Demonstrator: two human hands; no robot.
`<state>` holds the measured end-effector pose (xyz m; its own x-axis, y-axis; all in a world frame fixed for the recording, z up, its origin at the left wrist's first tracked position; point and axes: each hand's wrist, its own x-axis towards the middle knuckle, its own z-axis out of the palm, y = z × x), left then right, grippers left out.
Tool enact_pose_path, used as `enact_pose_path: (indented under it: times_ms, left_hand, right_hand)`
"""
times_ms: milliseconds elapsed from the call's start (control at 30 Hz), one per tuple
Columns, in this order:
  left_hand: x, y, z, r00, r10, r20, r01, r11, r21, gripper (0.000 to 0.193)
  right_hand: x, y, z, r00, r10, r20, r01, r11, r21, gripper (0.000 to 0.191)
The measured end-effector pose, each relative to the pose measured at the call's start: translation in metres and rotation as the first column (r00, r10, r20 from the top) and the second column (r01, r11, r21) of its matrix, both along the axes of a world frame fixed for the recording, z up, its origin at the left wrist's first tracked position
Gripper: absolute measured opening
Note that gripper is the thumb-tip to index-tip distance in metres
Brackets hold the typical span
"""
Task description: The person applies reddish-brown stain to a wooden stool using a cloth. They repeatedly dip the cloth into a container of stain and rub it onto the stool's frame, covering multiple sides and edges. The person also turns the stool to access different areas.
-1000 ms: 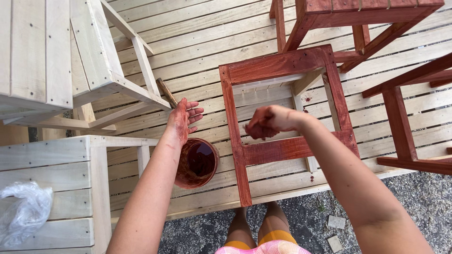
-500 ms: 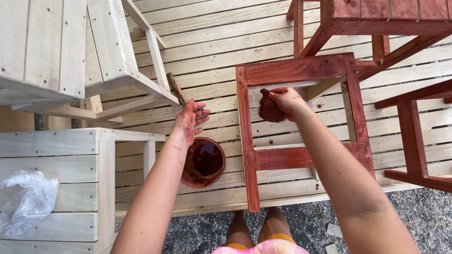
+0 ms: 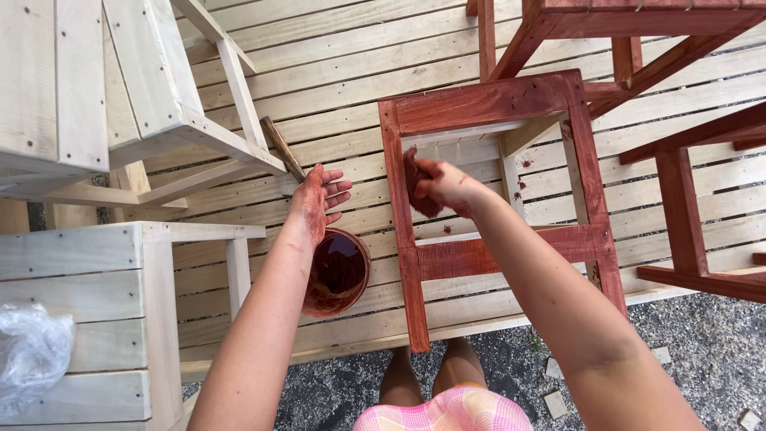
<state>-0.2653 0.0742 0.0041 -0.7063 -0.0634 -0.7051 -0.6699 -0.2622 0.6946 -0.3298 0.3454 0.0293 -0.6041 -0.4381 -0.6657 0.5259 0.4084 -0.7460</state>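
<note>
- Far left of the red stool frame: crumpled clear plastic bag (image 3: pixel 30 355) lying on an unpainted slatted wood piece (image 3: pixel 88 319).
- Above that, more bare pale wood furniture (image 3: pixel 120 88), its legs angling toward the stool frame.
- Thin wooden stick (image 3: pixel 281 148), stained dark, lies on the slatted plank deck (image 3: pixel 343 56) left of the stool frame, just above your left hand.
- Your left hand (image 3: pixel 319 199) is open, fingers spread, gripping nothing, stained red; it hovers left of the stool frame, just over the far rim of the bowl.
- Round bowl of dark red stain (image 3: pixel 339 271) sits on the deck just beside the stool frame's left leg, partly under your left wrist.
- Red stool frame (image 3: pixel 487 108): wooden, painted reddish-brown, standing on the deck at centre, open top with slats visible through it, red drips on the planks inside.
- Your right hand (image 3: pixel 443 187) is closed around a dark red stained rag (image 3: pixel 419 187), pressing it against the inner side of the stool frame's left leg.
- Right of the stool frame: other red-stained wooden frames (image 3: pixel 678 160), one behind it, one just beside it.
- Below the stool frame: grey gravel ground (image 3: pixel 702 351) at the deck edge, your knees and pink checked shorts (image 3: pixel 447 411).
</note>
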Motion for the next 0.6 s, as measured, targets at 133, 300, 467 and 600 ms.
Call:
enact_pose_path:
  times_ms: [133, 300, 467, 600]
  left_hand:
    - [-0.007, 0.010, 0.009, 1.000, -0.022, 0.002, 0.022, 1.000, -0.002, 0.061]
    - [-0.009, 0.020, 0.015, 0.999, -0.027, -0.024, 0.027, 1.000, -0.004, 0.061]
    - [-0.009, 0.027, 0.018, 1.000, -0.018, -0.014, 0.018, 1.000, -0.003, 0.061]
    - [-0.008, 0.034, 0.020, 1.000, -0.011, -0.010, 0.011, 1.000, -0.016, 0.060]
  right_hand:
    - [0.019, 0.016, 0.007, 0.964, 0.262, 0.036, -0.264, 0.956, 0.128, 0.058]
    - [0.017, 0.021, -0.009, 0.687, 0.725, -0.055, -0.656, 0.651, 0.381, 0.047]
    - [0.019, 0.014, -0.027, 0.570, 0.821, -0.047, -0.704, 0.516, 0.487, 0.047]
    - [0.025, 0.010, -0.013, 0.485, 0.872, -0.064, -0.701, 0.432, 0.568, 0.048]
